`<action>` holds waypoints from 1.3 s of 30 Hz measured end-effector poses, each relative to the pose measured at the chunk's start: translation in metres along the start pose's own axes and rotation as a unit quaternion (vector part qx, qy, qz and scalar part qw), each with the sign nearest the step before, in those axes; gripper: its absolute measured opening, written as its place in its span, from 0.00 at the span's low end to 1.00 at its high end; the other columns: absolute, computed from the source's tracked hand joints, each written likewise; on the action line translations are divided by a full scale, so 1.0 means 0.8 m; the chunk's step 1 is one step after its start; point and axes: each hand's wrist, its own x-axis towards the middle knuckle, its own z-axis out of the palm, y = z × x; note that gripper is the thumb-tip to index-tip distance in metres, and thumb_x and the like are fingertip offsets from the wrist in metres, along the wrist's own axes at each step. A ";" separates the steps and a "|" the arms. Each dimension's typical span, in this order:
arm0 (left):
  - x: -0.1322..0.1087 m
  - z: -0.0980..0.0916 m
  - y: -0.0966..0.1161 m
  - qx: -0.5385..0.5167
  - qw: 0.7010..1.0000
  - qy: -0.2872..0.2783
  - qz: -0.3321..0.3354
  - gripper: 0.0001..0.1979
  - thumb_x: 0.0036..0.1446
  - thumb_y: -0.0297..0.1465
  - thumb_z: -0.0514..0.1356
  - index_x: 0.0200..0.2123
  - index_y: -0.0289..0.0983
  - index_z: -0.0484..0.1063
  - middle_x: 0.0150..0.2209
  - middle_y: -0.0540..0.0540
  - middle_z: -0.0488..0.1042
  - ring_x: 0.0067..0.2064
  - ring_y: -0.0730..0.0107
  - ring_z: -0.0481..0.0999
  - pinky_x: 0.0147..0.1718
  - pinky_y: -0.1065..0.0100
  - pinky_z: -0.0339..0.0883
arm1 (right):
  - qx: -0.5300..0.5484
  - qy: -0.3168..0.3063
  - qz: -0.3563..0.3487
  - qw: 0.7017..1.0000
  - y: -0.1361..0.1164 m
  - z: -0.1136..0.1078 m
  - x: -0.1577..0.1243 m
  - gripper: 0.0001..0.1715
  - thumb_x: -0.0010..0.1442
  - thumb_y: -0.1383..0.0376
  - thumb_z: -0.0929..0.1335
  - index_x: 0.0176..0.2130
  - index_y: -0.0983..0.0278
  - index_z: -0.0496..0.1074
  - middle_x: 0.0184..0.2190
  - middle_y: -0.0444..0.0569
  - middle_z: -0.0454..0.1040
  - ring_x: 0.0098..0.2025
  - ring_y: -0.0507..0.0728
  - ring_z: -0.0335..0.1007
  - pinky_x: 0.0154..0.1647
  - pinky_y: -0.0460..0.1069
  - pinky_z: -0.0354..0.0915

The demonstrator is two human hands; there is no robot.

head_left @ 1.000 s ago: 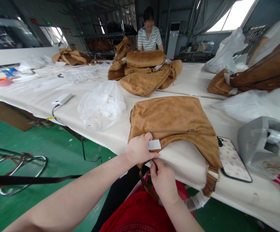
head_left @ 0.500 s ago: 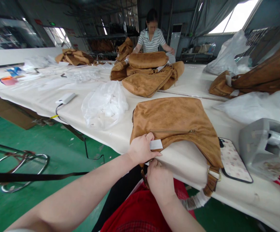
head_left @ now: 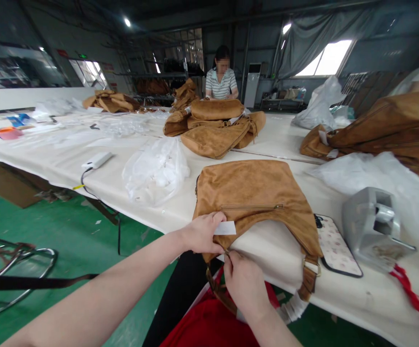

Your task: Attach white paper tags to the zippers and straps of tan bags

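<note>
A tan suede shoulder bag (head_left: pixel 256 193) lies flat at the near edge of the long white table (head_left: pixel 68 154), its strap hanging off the edge. My left hand (head_left: pixel 202 233) is closed on the bag's lower left corner, thumb pressing a small white tag (head_left: pixel 225 228). Just below it, my right hand (head_left: pixel 243 282) is pinched shut at the bag's edge, on something too small to make out. The strap's wrapped end (head_left: pixel 296 306) dangles to the right.
A crumpled clear plastic bag (head_left: pixel 155 168) and a white power bank (head_left: pixel 97 160) lie to the left. A grey tape dispenser (head_left: pixel 373 226) and a patterned phone case (head_left: pixel 335 246) sit to the right. More tan bags (head_left: pixel 216 127) are piled in front of a seated person (head_left: pixel 221 79). Green floor lies below.
The view has tilted up and back, showing more of the ceiling. My right hand has shifted slightly right under the bag's edge. My left hand keeps its grip.
</note>
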 end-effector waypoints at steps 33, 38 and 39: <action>0.013 0.020 0.027 0.111 0.991 0.031 -0.069 0.24 0.48 0.45 0.65 0.43 0.38 0.63 0.39 0.42 0.74 0.40 0.51 0.77 0.36 0.59 0.69 | 0.056 -0.040 0.069 0.995 -0.011 0.029 0.010 0.13 0.67 0.69 0.60 0.39 0.67 0.73 0.31 0.55 0.80 0.31 0.59 0.77 0.30 0.48 0.64; 0.008 0.037 0.024 0.100 0.990 0.062 -0.082 0.21 0.52 0.43 0.63 0.44 0.40 0.63 0.43 0.43 0.73 0.43 0.55 0.77 0.39 0.61 0.68 | -0.005 -0.076 0.045 0.996 -0.023 0.032 0.017 0.16 0.65 0.71 0.59 0.34 0.69 0.73 0.27 0.59 0.78 0.28 0.62 0.78 0.25 0.49 0.64; 0.007 0.039 0.023 0.095 0.990 0.066 -0.084 0.21 0.52 0.44 0.63 0.44 0.40 0.64 0.43 0.43 0.74 0.43 0.55 0.76 0.39 0.61 0.68 | -0.004 -0.088 0.032 0.996 -0.029 0.036 0.016 0.15 0.63 0.73 0.59 0.33 0.70 0.73 0.27 0.60 0.78 0.28 0.63 0.78 0.25 0.50 0.65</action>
